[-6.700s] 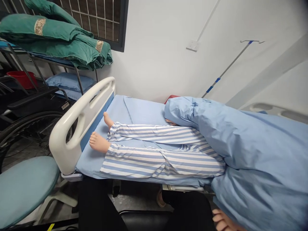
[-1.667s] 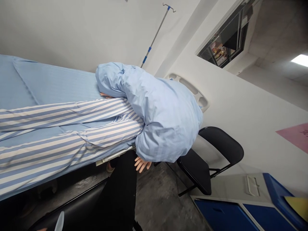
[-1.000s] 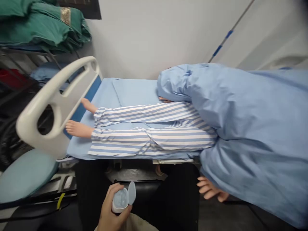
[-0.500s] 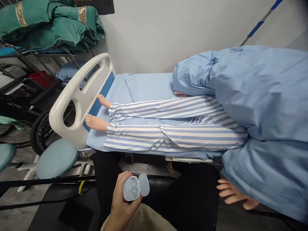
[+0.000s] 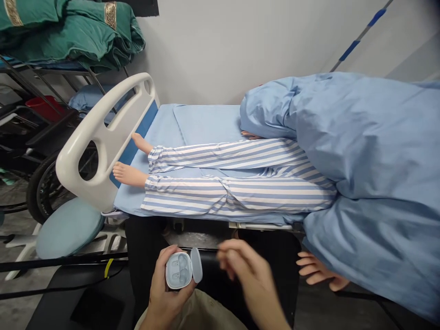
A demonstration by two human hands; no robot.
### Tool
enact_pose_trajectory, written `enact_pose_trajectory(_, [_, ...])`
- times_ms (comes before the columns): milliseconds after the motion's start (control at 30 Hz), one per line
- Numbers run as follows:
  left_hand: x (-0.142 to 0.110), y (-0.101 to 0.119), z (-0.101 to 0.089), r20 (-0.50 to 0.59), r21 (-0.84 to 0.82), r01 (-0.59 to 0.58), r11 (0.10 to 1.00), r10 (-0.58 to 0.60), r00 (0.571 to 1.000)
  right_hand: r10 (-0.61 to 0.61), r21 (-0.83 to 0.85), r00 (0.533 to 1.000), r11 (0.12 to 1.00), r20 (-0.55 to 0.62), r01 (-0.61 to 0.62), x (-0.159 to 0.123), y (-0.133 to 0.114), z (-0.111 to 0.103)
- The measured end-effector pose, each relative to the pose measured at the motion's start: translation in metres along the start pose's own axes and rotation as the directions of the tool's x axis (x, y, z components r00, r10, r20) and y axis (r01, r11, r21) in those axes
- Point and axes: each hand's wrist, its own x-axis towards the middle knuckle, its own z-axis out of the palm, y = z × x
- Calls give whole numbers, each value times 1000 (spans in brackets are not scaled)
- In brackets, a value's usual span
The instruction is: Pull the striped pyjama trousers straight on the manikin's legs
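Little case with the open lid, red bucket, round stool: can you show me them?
Little case [image 5: 196,265]: head view, on its open lid.
Red bucket [image 5: 39,108]: head view, on its side.
Round stool [image 5: 69,227]: head view, on its seat.

R hand [image 5: 249,266] blurred; blue cover [image 5: 378,151] cut off, R edge.

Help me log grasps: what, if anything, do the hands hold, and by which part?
The left hand holds the small open case by the outer sides of its body. Whether the right hand holds anything cannot be told; it is blurred.
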Motion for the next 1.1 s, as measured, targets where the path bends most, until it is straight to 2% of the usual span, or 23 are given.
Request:
enact_pose_trajectory(67, [0, -2, -1, 21, 54, -81, 995, 80, 997, 93, 93, 978, 989, 186, -111, 13, 22, 19])
enact_pose_trajectory(133, [-1, -4, 1, 63, 107, -165, 981, 159, 985, 176, 239, 912, 931, 371, -277, 16, 39, 32])
enact_pose_trajectory(200, [0, -5, 3, 112, 146, -215, 966, 200, 973, 219, 385, 860, 823, 461, -417, 13, 47, 38])
enact_pose_trajectory(233, [0, -5, 4, 128, 157, -233, 960, 214, 968, 230, 446, 849, 769, 475, -458, 11, 49, 39])
enact_pose_trajectory(300, [1, -4, 7, 145, 178, -254, 951, 230, 962, 228, 535, 853, 696, 469, -479, 6, 51, 42])
enact_pose_trajectory(400, [-1, -6, 10, 190, 214, -267, 940, 228, 955, 200, 604, 886, 668, 418, -435, 3, 51, 45])
enact_pose_trajectory(533, [-8, -9, 12, 264, 212, -272, 939, 213, 941, 214, 607, 921, 699, 327, -378, -1, 51, 47])
enact_pose_trajectory(800, [-21, -6, 17, 301, 205, -222, 953, 154, 941, 225, 566, 952, 766, 210, -305, -10, 52, 56])
enact_pose_trajectory(867, [-23, -7, 18, 310, 216, -210, 954, 137, 941, 226, 576, 954, 761, 196, -299, -11, 51, 59])
enact_pose_trajectory(967, [-26, -13, 19, 318, 240, -220, 946, 138, 938, 222, 563, 943, 759, 248, -327, -9, 51, 60])
enact_pose_trajectory(1033, [-30, -15, 22, 339, 239, -252, 938, 162, 927, 247, 532, 925, 762, 288, -369, -10, 58, 54])
enact_pose_trajectory(1100, [-36, -11, 28, 363, 194, -248, 949, 165, 917, 293, 501, 922, 775, 255, -385, -14, 72, 39])
